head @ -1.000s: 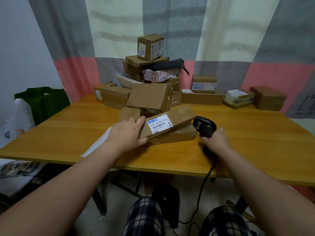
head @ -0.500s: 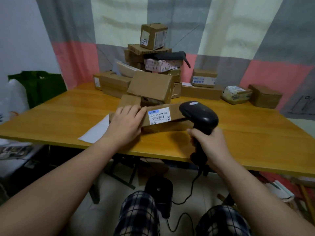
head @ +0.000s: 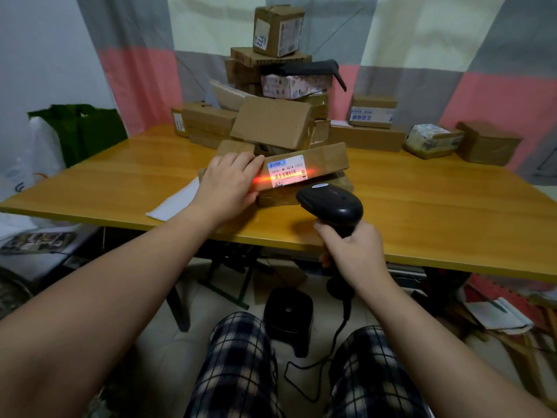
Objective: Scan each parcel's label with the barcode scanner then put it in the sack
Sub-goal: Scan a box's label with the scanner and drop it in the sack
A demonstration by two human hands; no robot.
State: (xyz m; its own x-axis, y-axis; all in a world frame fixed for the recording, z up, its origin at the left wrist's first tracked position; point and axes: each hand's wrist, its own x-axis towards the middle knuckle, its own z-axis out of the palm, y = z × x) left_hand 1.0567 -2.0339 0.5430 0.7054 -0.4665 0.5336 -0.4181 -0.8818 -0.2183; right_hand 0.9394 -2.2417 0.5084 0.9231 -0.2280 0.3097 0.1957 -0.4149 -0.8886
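Mid-scan step. Well out left of the holding grip: green bag (head: 81, 131), probably the sack. Gripping the flat parcel (head: 325, 159) by its left end with the left hand (head: 229, 184), fingers curled over the top edge, propped on another box on the table (head: 437, 200). Behind that grip: pile (head: 271, 125), "772" legible on the topmost box (head: 278, 30). Just right of the grip: label (head: 286, 173), red scan line across the barcode, reading roughly "501E M1 A21A (T21)"; blue logo unreadable. Right and nearer: barcode scanner (head: 331, 203), handle wrapped tight in the right hand (head: 352, 251). Next: confirm the read, then carry left to the bag.
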